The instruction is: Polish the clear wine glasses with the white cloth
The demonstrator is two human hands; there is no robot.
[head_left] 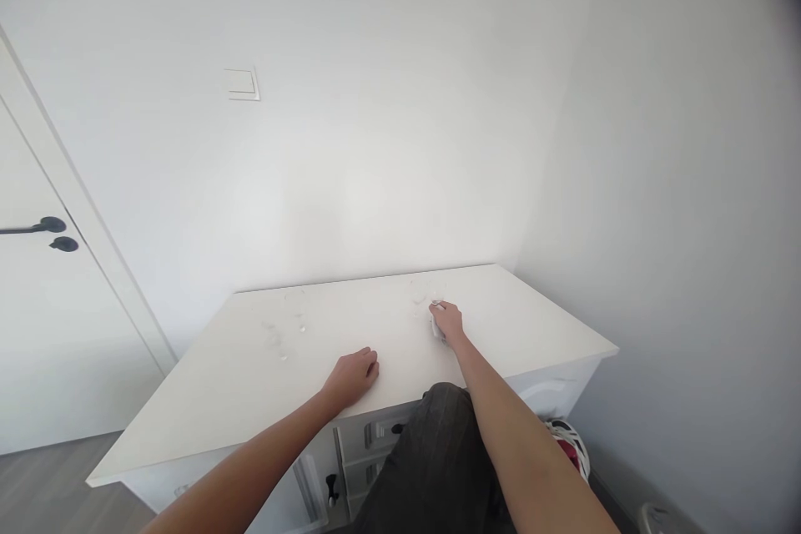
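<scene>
Cloth (436, 325), small, whitish, sat under your right hand (448, 320), fingers curled over it, pressed onto the white dresser top (250, 384) toward its back edge, right of middle. Your left hand (354, 374) lay loosely curled, holding nothing, near the front edge. Smudges (281, 338) marked the back-left area. No readable writing anywhere.

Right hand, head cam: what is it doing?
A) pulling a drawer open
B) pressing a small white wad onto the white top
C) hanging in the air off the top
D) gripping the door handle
B: the right hand is closed over a small white cloth or tissue on the white top, next to faint smears, while the left hand rests on the top nearer the front edge.
</scene>
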